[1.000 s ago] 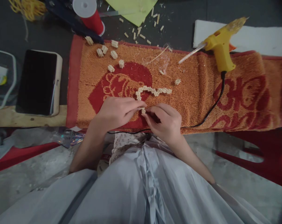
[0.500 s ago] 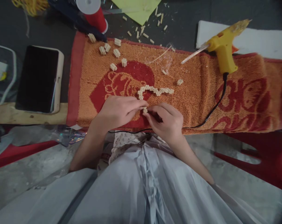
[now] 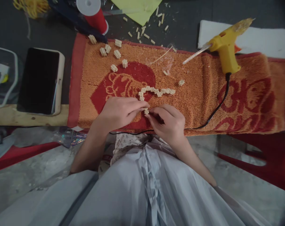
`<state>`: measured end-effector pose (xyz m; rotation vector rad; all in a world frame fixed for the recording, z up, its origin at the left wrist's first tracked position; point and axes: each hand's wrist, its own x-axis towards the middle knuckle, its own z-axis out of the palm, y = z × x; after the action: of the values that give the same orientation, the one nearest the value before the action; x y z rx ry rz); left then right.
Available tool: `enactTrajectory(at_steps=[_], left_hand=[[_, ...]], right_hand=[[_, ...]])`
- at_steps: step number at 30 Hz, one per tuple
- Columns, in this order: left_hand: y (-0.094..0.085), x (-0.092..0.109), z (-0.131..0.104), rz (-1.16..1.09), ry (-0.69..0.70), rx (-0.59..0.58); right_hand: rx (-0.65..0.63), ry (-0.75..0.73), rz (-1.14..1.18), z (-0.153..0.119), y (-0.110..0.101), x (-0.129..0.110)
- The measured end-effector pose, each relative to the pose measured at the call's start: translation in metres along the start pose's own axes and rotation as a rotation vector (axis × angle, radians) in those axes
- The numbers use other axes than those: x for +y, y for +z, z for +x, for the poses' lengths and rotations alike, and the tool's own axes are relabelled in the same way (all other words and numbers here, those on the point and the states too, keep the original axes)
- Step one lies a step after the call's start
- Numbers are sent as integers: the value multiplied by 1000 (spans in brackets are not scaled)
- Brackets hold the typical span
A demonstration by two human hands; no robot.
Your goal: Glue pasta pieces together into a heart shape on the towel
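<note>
A curving chain of small cream pieces (image 3: 156, 91) lies on the orange and red towel (image 3: 191, 106). Its left end bends down toward my fingers. My left hand (image 3: 121, 113) is closed, its fingertips on the near end of the cream pieces. From the right, my right hand (image 3: 168, 121) pinches a small cream cluster (image 3: 146, 111) between thumb and forefinger. The cluster sits between the fingertips of both hands. Whether it joins the chain is hidden by my left fingers.
A yellow glue gun (image 3: 227, 47) rests at the right, its black cord running across the towel. Several cream clusters (image 3: 117, 54) lie at the upper left. A phone (image 3: 38, 81) is at far left, a red thread spool (image 3: 96, 22) behind.
</note>
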<state>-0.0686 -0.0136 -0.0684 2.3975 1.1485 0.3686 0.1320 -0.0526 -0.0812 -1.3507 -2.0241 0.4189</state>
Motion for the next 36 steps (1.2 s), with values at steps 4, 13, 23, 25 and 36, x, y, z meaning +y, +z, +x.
enactTrajectory(at_steps=[4,13,23,25,36], left_hand=[[0,-1,0,2,1,-3],[-4,4,-3,-109,-84,90],[-5,11,-8,-42,-257,255],[-4,12,-8,-68,-278,292],[-2,7,-3,-33,-27,128]], right_hand=[[0,-14,-2,0,-1,0],[-19,6,20,0,-3,0],[-4,6,-38,2,-1,-2],[1,8,-47,3,-1,-2],[15,-4,-65,3,0,-2]])
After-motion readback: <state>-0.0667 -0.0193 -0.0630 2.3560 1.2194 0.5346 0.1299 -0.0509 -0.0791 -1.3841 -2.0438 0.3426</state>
